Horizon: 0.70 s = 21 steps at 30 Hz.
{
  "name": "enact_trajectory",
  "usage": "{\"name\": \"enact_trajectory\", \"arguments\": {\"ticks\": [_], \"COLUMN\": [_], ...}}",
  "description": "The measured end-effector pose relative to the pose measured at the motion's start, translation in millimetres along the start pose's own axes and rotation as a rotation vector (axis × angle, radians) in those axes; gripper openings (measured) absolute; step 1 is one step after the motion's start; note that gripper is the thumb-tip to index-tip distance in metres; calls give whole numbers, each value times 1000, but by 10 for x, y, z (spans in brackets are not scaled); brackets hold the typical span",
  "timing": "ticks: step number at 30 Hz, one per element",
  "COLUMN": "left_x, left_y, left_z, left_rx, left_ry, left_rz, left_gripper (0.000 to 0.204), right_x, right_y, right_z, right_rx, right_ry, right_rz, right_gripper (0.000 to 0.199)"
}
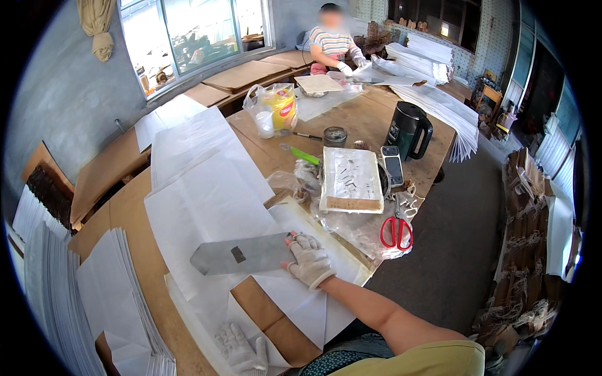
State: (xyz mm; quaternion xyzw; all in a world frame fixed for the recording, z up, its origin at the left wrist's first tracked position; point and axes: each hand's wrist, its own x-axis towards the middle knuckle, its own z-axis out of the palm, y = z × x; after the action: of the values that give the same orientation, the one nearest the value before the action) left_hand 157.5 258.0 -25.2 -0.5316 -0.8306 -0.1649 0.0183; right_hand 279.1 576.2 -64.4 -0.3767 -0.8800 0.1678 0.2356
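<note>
My right hand [310, 263], in a white glove with bare fingertips, grips the right end of a flat grey plate [257, 255]. The plate has a pointed left end and a small dark rectangle on it. It lies across large white paper sheets [207, 200]. Just below it is a folded sheet with a brown strip [273, 319]. At the lower edge my left hand [241, 349], also gloved, rests with fingers apart on the paper, left of the brown strip. Its forearm is out of view.
Red-handled scissors [397, 232], a booklet [352, 178], a phone [392, 166], a dark kettle [407, 130] and a green-handled tool [305, 156] lie to the right. Paper stacks [119, 301] stand left. Across the table a person [338, 47] in gloves handles paper.
</note>
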Motion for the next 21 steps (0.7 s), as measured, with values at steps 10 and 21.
{"name": "enact_trajectory", "arguments": {"ticks": [10, 21], "left_x": [-29, -26], "left_y": [-25, 1], "left_z": [81, 38], "left_rx": [93, 125], "left_ry": [-53, -48], "left_rz": [-98, -78], "left_gripper": [82, 82], "right_x": [11, -8], "right_y": [-28, -5], "right_z": [-43, 0], "right_rx": [23, 10], "right_ry": [9, 43], "right_rz": [3, -21], "right_gripper": [69, 70]}}
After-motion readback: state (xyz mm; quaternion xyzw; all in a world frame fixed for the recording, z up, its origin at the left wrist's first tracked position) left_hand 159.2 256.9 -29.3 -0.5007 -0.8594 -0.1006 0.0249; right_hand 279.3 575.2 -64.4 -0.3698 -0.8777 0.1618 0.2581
